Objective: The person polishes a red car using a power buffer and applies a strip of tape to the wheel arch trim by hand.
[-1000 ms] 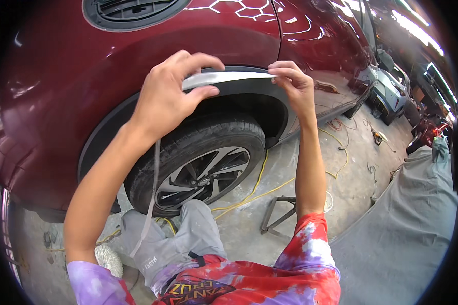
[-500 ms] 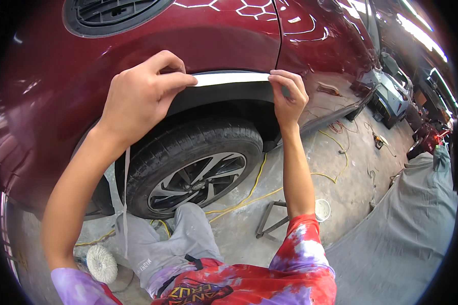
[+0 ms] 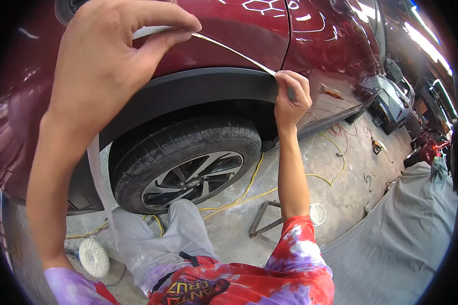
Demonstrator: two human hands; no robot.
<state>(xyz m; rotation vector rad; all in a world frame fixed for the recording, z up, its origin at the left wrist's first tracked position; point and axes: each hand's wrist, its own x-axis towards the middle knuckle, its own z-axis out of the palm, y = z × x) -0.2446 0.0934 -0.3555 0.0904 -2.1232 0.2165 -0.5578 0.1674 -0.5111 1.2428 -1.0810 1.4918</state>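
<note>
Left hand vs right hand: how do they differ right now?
- Left hand looks larger in the picture; right hand looks smaller.
- Left hand is higher in the picture, over the red panel; right hand is lower, by the black wheel-arch trim.
- Left hand's index finger reaches out long; right hand is more curled.

Shared: both bare, both pinching the white strip.
</note>
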